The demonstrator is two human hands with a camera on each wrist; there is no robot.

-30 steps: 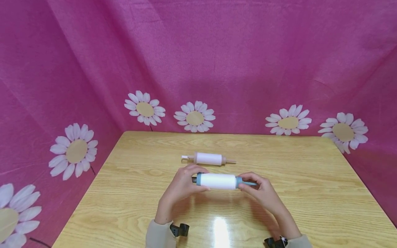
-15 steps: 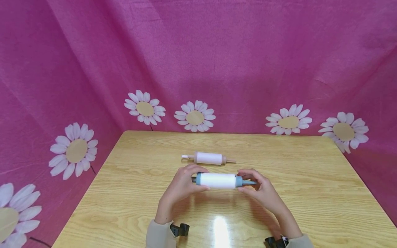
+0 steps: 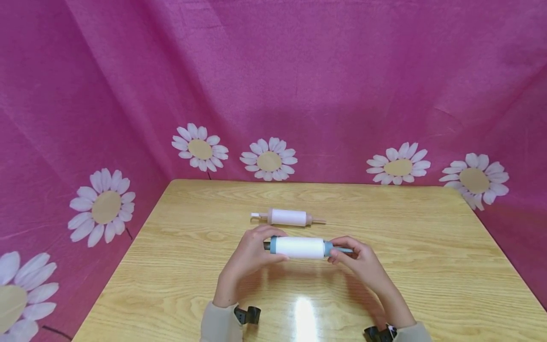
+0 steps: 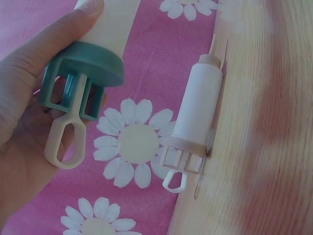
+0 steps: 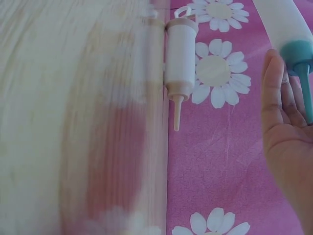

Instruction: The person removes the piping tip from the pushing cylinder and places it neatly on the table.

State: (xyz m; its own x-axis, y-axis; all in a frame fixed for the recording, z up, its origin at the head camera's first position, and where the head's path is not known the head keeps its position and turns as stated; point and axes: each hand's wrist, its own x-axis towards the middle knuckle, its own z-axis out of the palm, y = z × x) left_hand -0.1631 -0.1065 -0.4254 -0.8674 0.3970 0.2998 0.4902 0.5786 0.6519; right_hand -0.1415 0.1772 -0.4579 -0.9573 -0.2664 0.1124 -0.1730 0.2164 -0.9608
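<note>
A large syringe [image 3: 299, 248] with a white barrel and teal ends lies level between both hands, above the table. My left hand [image 3: 251, 249] grips its plunger end, thumb along the barrel; in the left wrist view a pale pull ring [image 4: 66, 144] sticks out past the teal end frame [image 4: 90, 63]. At the other end, my right hand [image 3: 358, 260] pinches the teal nozzle cap [image 3: 328, 248] with thumb and fingers. The narrow nozzle [image 5: 304, 85] points to the right, past the fingers. Behind lies a second syringe [image 3: 288, 217], white with beige ends.
The wooden table [image 3: 205, 204] runs back to a pink cloth [image 3: 325, 95] printed with daisies, which also rises along both sides. A bright reflection shows on the table's near part. Black straps with cameras [image 3: 249, 315] sit at both wrists.
My right fingers loosened at the teal nozzle cap half a second ago and now close on it again. The left hand and the second syringe stay put.
</note>
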